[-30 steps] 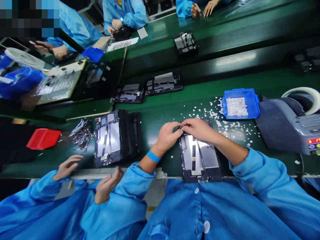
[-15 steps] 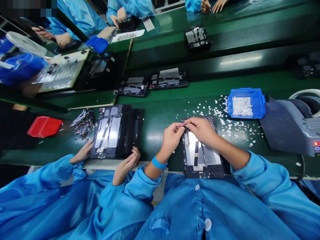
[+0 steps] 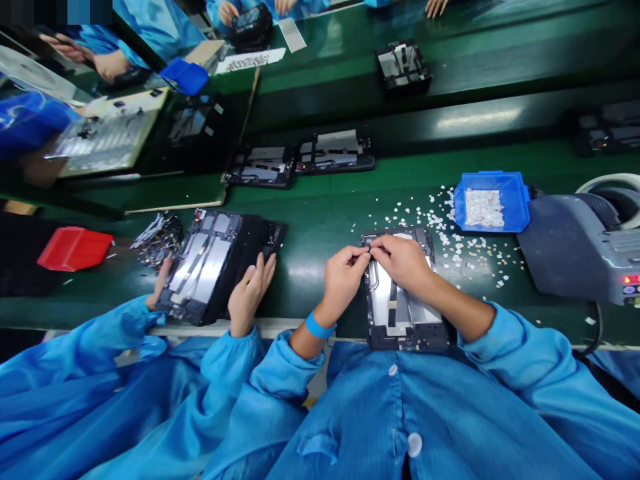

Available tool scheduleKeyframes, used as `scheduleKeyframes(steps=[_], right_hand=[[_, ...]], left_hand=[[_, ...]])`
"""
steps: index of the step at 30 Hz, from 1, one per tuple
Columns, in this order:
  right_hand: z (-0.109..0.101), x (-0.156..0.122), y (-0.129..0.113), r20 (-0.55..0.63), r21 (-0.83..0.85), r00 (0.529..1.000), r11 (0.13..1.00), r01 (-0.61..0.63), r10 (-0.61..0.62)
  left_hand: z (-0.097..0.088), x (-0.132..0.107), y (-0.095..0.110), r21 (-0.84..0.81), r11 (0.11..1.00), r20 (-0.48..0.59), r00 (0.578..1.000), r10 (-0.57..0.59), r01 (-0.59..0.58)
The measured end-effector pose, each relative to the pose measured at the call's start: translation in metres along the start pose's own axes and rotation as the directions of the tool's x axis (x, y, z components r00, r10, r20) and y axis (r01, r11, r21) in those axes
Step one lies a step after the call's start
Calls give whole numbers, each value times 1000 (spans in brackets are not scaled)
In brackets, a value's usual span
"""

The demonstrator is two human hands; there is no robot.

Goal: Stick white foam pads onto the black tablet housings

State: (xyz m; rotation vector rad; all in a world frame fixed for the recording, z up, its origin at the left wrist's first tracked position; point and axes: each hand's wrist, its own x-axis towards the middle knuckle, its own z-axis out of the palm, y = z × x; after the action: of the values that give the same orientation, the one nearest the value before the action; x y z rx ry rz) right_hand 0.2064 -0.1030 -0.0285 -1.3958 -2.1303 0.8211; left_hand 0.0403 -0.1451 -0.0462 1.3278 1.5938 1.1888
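In front of me lies an opened tablet with bare silver battery plates, dark ribbon strips and a black frame. At its top left corner my left hand pinches with thumb and forefinger. My right hand reaches across the battery and pinches at the same corner, its fingertips meeting the left ones. A tiny dark part seems to sit between the fingertips, too small to name. The hands cover part of the tablet's upper left.
Small white pieces lie scattered beside a blue bin of them, near a grey machine. At left, a co-worker's hands hold a tablet stack near a red bin and a cable pile. More opened tablets lie beyond.
The co-worker at left has tilted the tablet stack and shifted it left. My two hands stay pinched at the same corner, almost unmoved.
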Motion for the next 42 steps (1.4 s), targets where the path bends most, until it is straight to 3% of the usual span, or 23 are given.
scheduleKeyframes(steps=[5,10,12,14,17,18,19,21,23,25,27,29,37,40,42], right_hand=[[3,0,-3,-23,-92,998,994,-62,60],[-2,2,-8,-93,-168,991,980,-107,92],[-24,3,5,-163,-161,980,977,-141,114],[-62,3,31,-299,-192,934,947,-258,194],[-122,1,76,-471,-357,806,759,-545,357],[-134,0,86,-486,-380,786,717,-584,383],[-139,-1,90,-484,-401,796,717,-570,362],[-127,-5,81,-404,-411,885,819,-402,232],[-91,-8,54,-255,-353,966,926,-134,42],[-49,-8,22,-83,-272,995,962,36,-61],[-15,-5,-2,5,-228,999,972,53,-54],[2,-2,-12,31,-214,999,977,13,-7],[4,3,-12,0,-237,999,971,-40,42],[4,10,-12,12,-236,1000,972,-7,10],[-6,14,-4,-30,-222,1000,975,1,-8]], left_hand=[[2,-2,-2,26,1000,-7,1000,4,-3],[6,3,-3,-85,994,23,997,-74,75],[5,7,-5,-168,976,30,991,-134,137],[4,12,-8,-237,953,39,982,-183,187],[3,17,-12,-296,927,59,974,-221,228],[3,17,-13,-305,923,63,972,-227,236],[4,18,-14,-308,921,63,971,-231,240],[6,18,-15,-307,922,54,971,-233,238],[8,17,-15,-307,925,39,974,-225,226],[10,16,-14,-313,927,25,977,-211,208],[11,13,-14,-309,932,15,981,-194,189],[11,10,-14,-293,942,-1,985,-174,166],[11,2,-10,-171,983,-46,996,-74,65],[11,2,-9,-195,977,-32,995,-92,84],[11,4,-10,-237,963,-25,991,-134,125]])
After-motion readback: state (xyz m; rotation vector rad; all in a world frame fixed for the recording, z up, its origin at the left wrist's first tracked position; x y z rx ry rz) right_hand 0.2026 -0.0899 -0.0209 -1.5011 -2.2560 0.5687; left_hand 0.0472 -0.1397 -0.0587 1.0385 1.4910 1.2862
